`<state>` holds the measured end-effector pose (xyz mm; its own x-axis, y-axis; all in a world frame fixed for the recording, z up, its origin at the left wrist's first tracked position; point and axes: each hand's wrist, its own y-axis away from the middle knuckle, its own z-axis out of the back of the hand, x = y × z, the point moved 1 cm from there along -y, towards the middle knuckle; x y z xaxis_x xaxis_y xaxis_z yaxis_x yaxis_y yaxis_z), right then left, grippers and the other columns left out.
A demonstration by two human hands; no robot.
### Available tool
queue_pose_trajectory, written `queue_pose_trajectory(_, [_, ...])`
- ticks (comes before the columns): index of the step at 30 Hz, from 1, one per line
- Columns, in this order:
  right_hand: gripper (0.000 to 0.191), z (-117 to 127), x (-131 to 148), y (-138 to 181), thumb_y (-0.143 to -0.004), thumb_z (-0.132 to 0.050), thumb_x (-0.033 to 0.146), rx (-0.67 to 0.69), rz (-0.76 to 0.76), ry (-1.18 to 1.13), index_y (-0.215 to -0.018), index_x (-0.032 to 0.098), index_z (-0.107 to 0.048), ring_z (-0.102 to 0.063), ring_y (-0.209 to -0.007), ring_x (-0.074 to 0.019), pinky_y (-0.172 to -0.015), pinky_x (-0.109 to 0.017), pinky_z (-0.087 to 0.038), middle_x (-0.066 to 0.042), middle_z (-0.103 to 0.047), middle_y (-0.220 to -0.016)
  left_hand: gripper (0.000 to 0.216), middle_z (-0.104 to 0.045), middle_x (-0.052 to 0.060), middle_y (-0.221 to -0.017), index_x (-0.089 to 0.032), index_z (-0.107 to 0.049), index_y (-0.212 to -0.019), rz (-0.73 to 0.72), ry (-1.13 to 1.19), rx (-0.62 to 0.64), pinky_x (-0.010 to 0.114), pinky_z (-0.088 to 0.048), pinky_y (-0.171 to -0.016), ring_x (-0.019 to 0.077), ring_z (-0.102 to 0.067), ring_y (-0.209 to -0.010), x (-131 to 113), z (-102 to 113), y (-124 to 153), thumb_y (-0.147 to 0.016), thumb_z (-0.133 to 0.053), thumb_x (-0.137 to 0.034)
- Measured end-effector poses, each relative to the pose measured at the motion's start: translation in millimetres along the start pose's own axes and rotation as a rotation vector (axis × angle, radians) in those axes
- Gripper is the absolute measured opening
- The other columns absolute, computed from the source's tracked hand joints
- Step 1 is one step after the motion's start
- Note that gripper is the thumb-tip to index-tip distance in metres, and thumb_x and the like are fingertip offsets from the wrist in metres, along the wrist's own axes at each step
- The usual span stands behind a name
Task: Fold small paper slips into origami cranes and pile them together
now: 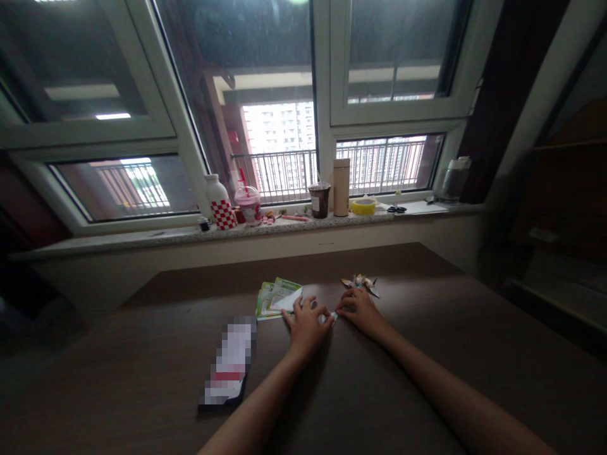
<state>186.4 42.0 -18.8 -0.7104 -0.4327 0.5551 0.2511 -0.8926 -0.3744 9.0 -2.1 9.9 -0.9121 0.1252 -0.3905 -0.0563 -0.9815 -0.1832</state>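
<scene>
My left hand (307, 323) and my right hand (364, 312) face each other over the middle of the table. Between their fingertips is a small piece of pale paper (334, 316), pinched from both sides; its exact shape is too small to make out. Beside the left hand's fingers, green and white printed paper sheets (271, 298) lie fanned out and overlapping, one with a blank white face. Just beyond my right hand sits a small heap of crumpled or folded paper bits (361, 282). My left fingers partly cover the sheets' edge.
A phone-like device (230, 360), blurred out, lies left of my left forearm on the brown table (142, 354). Along the windowsill stand a checkered bottle (222, 205), lidded cups (320, 201), a tan flask (341, 188), yellow tape (363, 206) and black scissors (396, 210).
</scene>
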Motion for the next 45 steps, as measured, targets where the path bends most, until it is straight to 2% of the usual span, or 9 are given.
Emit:
queue_pose_trajectory(8, [0.006,0,7,-3,-0.08,-0.071,0.028,0.037,-0.064,0.056,-0.085,0.027,-0.074,-0.048,-0.115,-0.0267,-0.099,-0.045,-0.037,-0.005,-0.061,-0.111,0.014,-0.049,-0.001,-0.144,-0.034,-0.071,-0.09,-0.009,-0.002,0.001,0.075,-0.008,-0.108,0.0321,-0.026,-0.142,1,0,0,-0.084,-0.063,-0.044])
queue_pose_trajectory(37, [0.011,-4,14,-3,-0.088,-0.06,0.029,0.009,-0.088,0.24,-0.093,0.022,-0.067,-0.049,-0.117,-0.0275,-0.096,-0.043,-0.039,-0.007,-0.061,-0.117,0.013,-0.05,0.0,-0.144,-0.033,-0.069,-0.091,-0.041,0.003,-0.016,0.076,-0.009,-0.107,0.0329,-0.028,-0.141,2,-3,0,-0.084,-0.062,-0.041])
queue_pose_trajectory(45, [0.015,0,9,0,-0.091,-0.054,0.031,0.012,-0.071,0.105,-0.092,0.023,-0.067,-0.051,-0.113,-0.0241,-0.097,-0.042,-0.038,-0.005,-0.062,-0.112,0.015,-0.051,0.002,-0.142,-0.033,-0.069,-0.093,-0.027,-0.023,-0.025,0.074,-0.009,-0.108,0.0326,-0.029,-0.141,1,-3,1,-0.084,-0.061,-0.042])
